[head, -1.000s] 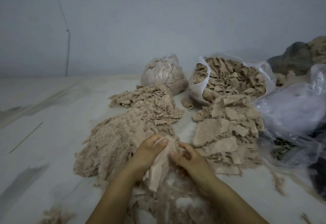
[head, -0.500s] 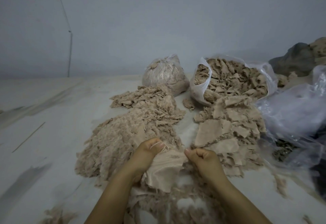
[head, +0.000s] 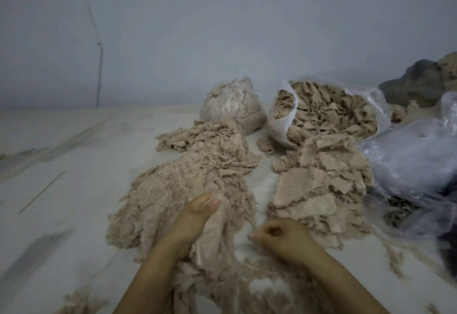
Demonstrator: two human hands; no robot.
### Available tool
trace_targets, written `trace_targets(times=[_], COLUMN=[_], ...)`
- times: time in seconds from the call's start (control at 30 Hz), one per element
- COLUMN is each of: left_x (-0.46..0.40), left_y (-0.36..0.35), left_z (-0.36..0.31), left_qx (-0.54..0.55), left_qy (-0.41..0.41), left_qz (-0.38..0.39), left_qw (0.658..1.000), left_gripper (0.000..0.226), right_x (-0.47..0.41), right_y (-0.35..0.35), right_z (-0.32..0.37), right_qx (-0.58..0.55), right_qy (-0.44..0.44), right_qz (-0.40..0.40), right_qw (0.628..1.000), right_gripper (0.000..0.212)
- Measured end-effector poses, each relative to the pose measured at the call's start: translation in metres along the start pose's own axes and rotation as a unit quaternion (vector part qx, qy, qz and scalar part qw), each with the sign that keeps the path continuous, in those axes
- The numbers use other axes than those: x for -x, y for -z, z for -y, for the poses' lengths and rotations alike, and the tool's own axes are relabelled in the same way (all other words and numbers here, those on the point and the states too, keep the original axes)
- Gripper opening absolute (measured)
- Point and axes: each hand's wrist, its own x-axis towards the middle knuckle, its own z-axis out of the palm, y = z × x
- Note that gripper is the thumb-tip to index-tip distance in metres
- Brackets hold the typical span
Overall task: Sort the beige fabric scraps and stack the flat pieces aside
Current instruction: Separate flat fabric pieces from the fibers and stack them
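Left hand (head: 195, 217): grips a beige scrap (head: 212, 237), thumb on top.
Right hand (head: 284, 236): fingers curled, nothing visibly held.
Shredded heap (head: 183, 190): behind left hand.
Flat pieces stack (head: 319, 190): right of heap.
Open bag (head: 326, 113): farther back, full of scraps.

Left hand (head: 197, 212) grips a beige scrap (head: 212, 239) over the frayed heap (head: 173, 190); right hand (head: 279, 236) is curled beside the flat stack (head: 319, 190).

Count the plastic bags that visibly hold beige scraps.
2. A closed bag stands at the back centre, and an open bag sits just right of it, brimming with scraps. The crumpled clear plastic at the far right may hide more.
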Motion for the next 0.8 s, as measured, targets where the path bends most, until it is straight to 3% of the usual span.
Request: trace_targets(times=[0.07, 0.17, 0.23, 0.3, 0.33, 0.43, 0.5, 0.53, 0.6, 0.67, 0.7, 0.8], left_x=[0.003, 0.003, -0.001, -0.007, -0.009, -0.009, -0.007, -0.005, -0.005, -0.003, -0.002, -0.001], left_y=[-0.011, -0.023, -0.027, -0.02, -0.015, -0.008, -0.012, -0.017, -0.026, -0.034, -0.037, -0.037], left_z=[-0.003, -0.005, -0.004, -0.001, 0.0, 0.005, 0.006, 0.004, -0.001, -0.007, -0.01, -0.01], left_qx=[0.046, 0.066, 0.025, 0.004, 0.007, -0.107, -0.181, -0.183, -0.124, -0.067, -0.06, -0.034], left_qy=[-0.006, -0.019, -0.047, -0.06, -0.058, -0.053, -0.085, -0.105, -0.117, -0.101, -0.099, -0.113], left_qz=[0.035, 0.075, -0.019, -0.146, -0.17, -0.122, -0.077, -0.058, -0.006, 0.052, 0.057, 0.033], left_qw=[0.998, 0.995, 0.998, 0.987, 0.984, 0.985, 0.977, 0.976, 0.985, 0.991, 0.992, 0.992], left_gripper=[0.018, 0.022, 0.024, 0.028, 0.031, 0.031, 0.018, 0.017, 0.039, 0.023, 0.017, 0.026], right_x=[-0.003, -0.009, -0.013, -0.015, -0.015, -0.017, -0.02, -0.02, -0.02, -0.02, -0.02, -0.024], right_y=[-0.01, -0.028, -0.038, -0.039, -0.037, -0.028, -0.027, -0.029, -0.03, -0.03, -0.029, -0.026], right_z=[0.011, 0.027, 0.029, 0.025, 0.021, 0.018, 0.02, 0.022, 0.026, 0.026, 0.024, 0.014], right_qx=[-0.04, -0.193, -0.278, -0.296, -0.306, -0.345, -0.295, -0.272, -0.252, -0.25, -0.252, -0.259], right_qy=[0.05, 0.071, 0.079, 0.074, 0.066, 0.062, 0.093, 0.109, 0.135, 0.144, 0.135, 0.081], right_qz=[-0.031, -0.044, -0.114, -0.18, -0.199, -0.209, -0.199, -0.188, -0.154, -0.144, -0.159, -0.245], right_qw=[0.997, 0.978, 0.95, 0.935, 0.929, 0.913, 0.93, 0.937, 0.946, 0.947, 0.945, 0.931], right_gripper=[0.026, 0.016, 0.024, 0.032, 0.032, 0.028, 0.026, 0.025, 0.022, 0.02, 0.022, 0.029])
